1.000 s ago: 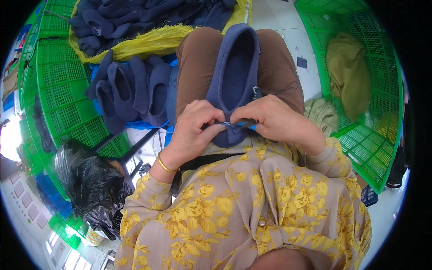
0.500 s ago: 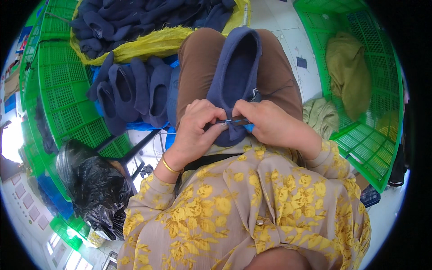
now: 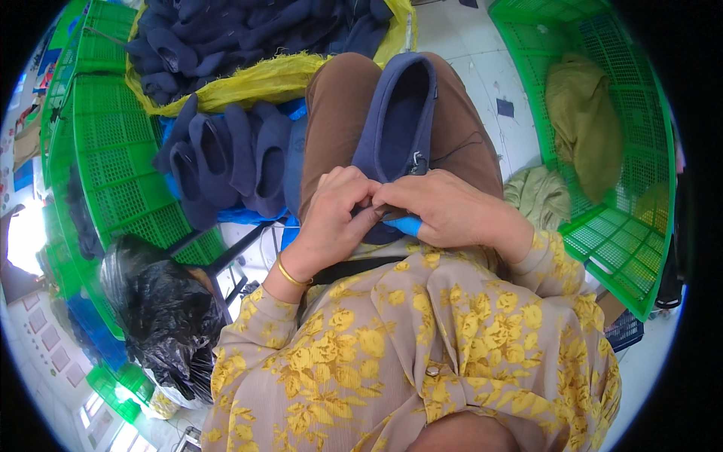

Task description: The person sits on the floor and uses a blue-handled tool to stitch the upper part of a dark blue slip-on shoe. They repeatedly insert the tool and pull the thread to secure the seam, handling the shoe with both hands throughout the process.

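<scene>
Here we are, looking down at a dark blue slipper (image 3: 399, 139) lying lengthwise on the lap, between the thighs of the brown trousers (image 3: 335, 98), its heel away from us and its toe near the belly. Our left hand (image 3: 337, 205), gold bracelet (image 3: 292, 276) at the wrist, pinches the slipper's front between thumb and fingers, and right there its fingertips meet those of our right hand (image 3: 458, 207). That right hand is curled around a small dark tool (image 3: 419, 160), whose metal end pokes out past the knuckles; a patch of blue (image 3: 405, 224) shows under its fingers, and we cannot tell whether that is a wrap or part of the tool. A thin dark cord (image 3: 461, 151) trails over the right thigh. Off to our left, more slippers (image 3: 237, 154) sit in a cluster on blue sheeting (image 3: 227, 215), with a yellow sack (image 3: 260, 79) full of them beyond. Over to our right, olive cloth (image 3: 584, 120) lies in a green basket (image 3: 527, 56).
</scene>
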Available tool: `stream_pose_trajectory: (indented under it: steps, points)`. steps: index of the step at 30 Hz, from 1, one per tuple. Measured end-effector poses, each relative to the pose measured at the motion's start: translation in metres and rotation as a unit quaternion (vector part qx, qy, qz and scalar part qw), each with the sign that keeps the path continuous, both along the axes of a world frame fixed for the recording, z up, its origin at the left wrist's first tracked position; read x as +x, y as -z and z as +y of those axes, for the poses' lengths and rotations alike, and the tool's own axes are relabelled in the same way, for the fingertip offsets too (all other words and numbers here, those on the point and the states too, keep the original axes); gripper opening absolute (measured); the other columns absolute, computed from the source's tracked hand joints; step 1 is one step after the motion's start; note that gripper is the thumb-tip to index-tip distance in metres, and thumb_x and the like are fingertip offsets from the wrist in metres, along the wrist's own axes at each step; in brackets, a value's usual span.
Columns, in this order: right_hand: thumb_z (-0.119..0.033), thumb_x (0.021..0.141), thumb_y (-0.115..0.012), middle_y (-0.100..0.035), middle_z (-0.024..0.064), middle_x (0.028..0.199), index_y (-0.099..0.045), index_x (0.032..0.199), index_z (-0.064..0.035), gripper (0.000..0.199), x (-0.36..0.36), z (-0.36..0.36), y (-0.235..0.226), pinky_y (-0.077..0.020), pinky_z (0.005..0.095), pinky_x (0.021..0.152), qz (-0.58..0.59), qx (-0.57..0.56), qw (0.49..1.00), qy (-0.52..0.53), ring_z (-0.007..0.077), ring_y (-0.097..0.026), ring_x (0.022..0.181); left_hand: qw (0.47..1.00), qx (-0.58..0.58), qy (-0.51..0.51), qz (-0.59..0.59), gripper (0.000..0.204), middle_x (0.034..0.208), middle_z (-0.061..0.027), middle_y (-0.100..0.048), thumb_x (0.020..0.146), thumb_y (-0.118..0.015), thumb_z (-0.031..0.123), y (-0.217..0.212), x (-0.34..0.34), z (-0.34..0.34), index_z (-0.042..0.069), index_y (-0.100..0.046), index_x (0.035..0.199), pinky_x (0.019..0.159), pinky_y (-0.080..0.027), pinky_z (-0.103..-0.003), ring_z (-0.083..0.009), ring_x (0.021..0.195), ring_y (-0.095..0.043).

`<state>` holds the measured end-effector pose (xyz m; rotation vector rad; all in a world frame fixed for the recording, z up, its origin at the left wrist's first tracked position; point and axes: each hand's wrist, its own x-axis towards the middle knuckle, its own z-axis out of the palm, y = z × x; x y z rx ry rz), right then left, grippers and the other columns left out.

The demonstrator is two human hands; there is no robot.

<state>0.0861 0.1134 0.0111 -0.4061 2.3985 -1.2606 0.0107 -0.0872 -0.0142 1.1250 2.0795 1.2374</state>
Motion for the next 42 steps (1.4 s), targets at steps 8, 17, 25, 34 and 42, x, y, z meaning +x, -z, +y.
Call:
stream_pose_trajectory:
  steps: [8, 17, 25, 34, 42]
  points:
    - [-0.011, 0.078, -0.064, -0.058, 0.0050, 0.087, -0.063, 0.099, -0.0125, 0.022, 0.008, -0.011, 0.008, -0.0487, 0.0367, 0.063, 0.322, 0.126, 0.934, 0.092, 0.0276, -0.061, 0.070, 0.998, -0.038, -0.039, -0.021, 0.012, 0.074, -0.0054, -0.052, 0.075, -0.071, 0.008, 0.000, 0.001, 0.004, 0.006, -0.064, 0.085, 0.069, -0.037, -0.036, -0.0252, 0.074, -0.049]
    - [-0.007, 0.095, -0.057, -0.057, -0.0028, 0.077, -0.054, 0.104, -0.0065, 0.009, 0.017, -0.001, -0.035, -0.0442, 0.0230, 0.063, -0.029, -0.374, 0.858, 0.351, 0.0054, -0.053, 0.070, 0.996, -0.019, -0.063, 0.058, 0.016, 0.088, -0.0087, -0.056, 0.073, -0.073, 0.006, -0.012, 0.010, 0.003, 0.006, -0.062, 0.085, 0.075, -0.041, -0.038, -0.0298, 0.086, -0.053]
    - [-0.003, 0.088, -0.062, -0.067, 0.0066, 0.082, -0.066, 0.101, -0.0039, 0.013, 0.029, -0.001, -0.010, -0.0483, 0.0268, 0.064, -0.050, -0.074, 0.955, 0.283, 0.0121, -0.060, 0.069, 0.991, 0.010, -0.068, 0.113, 0.020, 0.091, -0.0083, -0.060, 0.072, -0.074, -0.001, -0.015, 0.014, -0.004, 0.005, -0.065, 0.089, 0.075, -0.045, -0.034, -0.0270, 0.087, -0.056]
    - [0.003, 0.080, -0.063, -0.068, 0.0114, 0.083, -0.067, 0.100, -0.0028, 0.021, 0.024, -0.004, -0.010, -0.0502, 0.0295, 0.066, -0.048, -0.033, 0.969, 0.238, 0.0212, -0.064, 0.070, 0.990, 0.028, -0.083, 0.108, 0.021, 0.088, -0.0070, -0.061, 0.071, -0.076, -0.001, -0.009, 0.015, -0.006, 0.006, -0.068, 0.089, 0.073, -0.046, -0.032, -0.0241, 0.084, -0.058]
    - [-0.002, 0.079, -0.062, -0.067, 0.0155, 0.083, -0.067, 0.094, -0.0038, 0.016, 0.021, -0.005, -0.010, -0.0509, 0.0373, 0.067, -0.020, -0.018, 0.973, 0.229, 0.0317, -0.065, 0.074, 0.991, 0.025, -0.084, 0.105, 0.020, 0.087, -0.0067, -0.061, 0.072, -0.075, 0.000, -0.009, 0.015, -0.005, 0.005, -0.068, 0.089, 0.073, -0.046, -0.032, -0.0238, 0.083, -0.058]
